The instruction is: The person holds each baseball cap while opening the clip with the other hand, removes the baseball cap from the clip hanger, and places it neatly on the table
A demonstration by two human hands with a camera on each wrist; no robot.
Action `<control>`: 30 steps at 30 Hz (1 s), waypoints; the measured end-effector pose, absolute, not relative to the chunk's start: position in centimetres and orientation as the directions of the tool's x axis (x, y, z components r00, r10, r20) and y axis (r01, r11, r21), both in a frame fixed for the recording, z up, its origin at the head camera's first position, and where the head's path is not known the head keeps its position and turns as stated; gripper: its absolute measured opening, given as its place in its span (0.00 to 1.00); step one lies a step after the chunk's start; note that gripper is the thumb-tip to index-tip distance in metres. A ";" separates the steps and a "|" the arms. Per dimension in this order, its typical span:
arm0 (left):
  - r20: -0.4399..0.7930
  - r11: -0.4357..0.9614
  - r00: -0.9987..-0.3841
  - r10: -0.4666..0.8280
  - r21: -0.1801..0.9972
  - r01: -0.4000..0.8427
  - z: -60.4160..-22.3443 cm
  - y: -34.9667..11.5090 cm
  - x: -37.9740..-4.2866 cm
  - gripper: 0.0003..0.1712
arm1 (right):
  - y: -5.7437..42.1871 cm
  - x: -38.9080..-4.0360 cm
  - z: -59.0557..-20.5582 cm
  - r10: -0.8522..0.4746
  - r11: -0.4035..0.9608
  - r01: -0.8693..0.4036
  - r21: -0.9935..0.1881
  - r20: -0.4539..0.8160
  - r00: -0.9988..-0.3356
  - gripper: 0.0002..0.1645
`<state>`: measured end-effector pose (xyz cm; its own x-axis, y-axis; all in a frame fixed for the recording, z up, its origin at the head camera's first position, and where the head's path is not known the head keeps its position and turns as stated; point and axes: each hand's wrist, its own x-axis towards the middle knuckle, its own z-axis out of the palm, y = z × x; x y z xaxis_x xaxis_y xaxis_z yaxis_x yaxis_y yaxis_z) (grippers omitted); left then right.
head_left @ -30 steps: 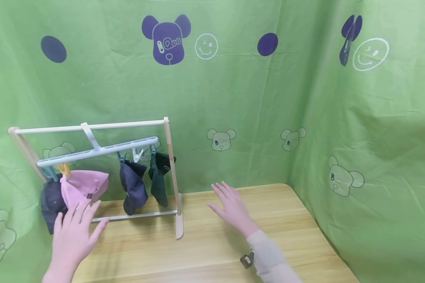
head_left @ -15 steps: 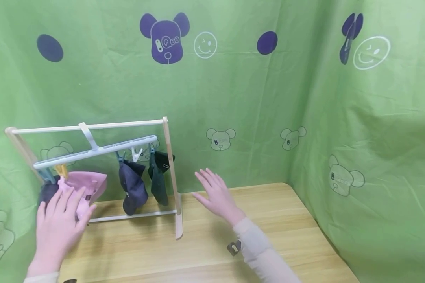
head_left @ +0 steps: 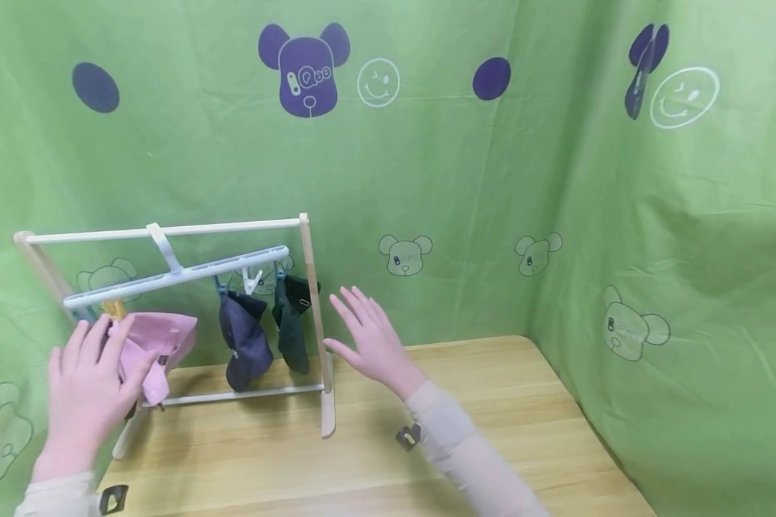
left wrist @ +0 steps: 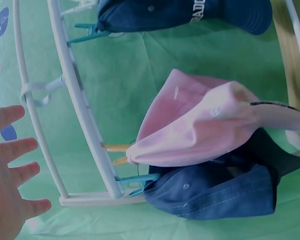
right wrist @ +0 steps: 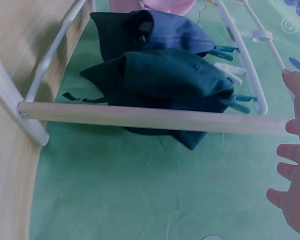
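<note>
My left hand (head_left: 80, 398) is held with fingers spread in front of the rack's left end, next to a pink cap (head_left: 168, 334) on a yellow clip. It holds nothing, and contact with the cap cannot be told. Behind it, a navy cap (left wrist: 215, 192) on a blue clip shows in the left wrist view. My right hand (head_left: 376, 348), fingers extended, is just right of the rack's right post, holding nothing. A second navy cap (head_left: 244, 345) and a dark green cap (head_left: 291, 327) hang by clips from the light blue hanger (head_left: 233, 266).
The hanger hooks over the top rail (head_left: 233, 230) of a small rack with wooden posts (head_left: 315, 309). A white clip (head_left: 252, 281) on it holds nothing. The rack stands on a wooden table (head_left: 362, 459), with green printed cloth (head_left: 453, 172) behind and beside it.
My left hand has moved left and slightly up, uncovering more of the pink cap's lower part. My right hand has come left and up, closer to the rack's right post.
</note>
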<state>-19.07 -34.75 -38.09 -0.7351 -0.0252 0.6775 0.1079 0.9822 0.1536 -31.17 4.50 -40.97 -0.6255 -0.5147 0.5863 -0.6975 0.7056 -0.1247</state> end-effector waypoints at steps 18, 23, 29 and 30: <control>0.605 0.987 -0.794 -0.060 0.153 0.042 -33.8 -37.1 -20.5 0.40 | 0.4 -32.4 -37.5 -0.548 0.727 -0.686 0.003 0.604 -0.578 0.48; 0.595 0.989 -0.801 -0.063 0.146 0.031 -32.7 -37.9 -21.0 0.40 | -0.6 -33.0 -36.6 -0.561 0.744 -0.665 0.065 0.600 -0.570 0.49; 0.549 0.986 -0.832 -0.077 0.164 0.017 -31.2 -38.4 -21.7 0.40 | -1.5 -33.8 -35.5 -0.562 0.758 -0.647 0.083 0.586 -0.583 0.50; 0.544 0.986 -0.835 -0.077 0.163 0.015 -31.0 -38.4 -21.9 0.40 | -1.6 -33.9 -35.4 -0.563 0.760 -0.644 0.087 0.584 -0.585 0.50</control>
<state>-21.88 -38.43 -31.01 -0.8354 -0.0771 0.5441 0.0153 0.9865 0.1633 -33.94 -1.59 -35.36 -0.5848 -0.5625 0.5845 -0.6442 0.7599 0.0868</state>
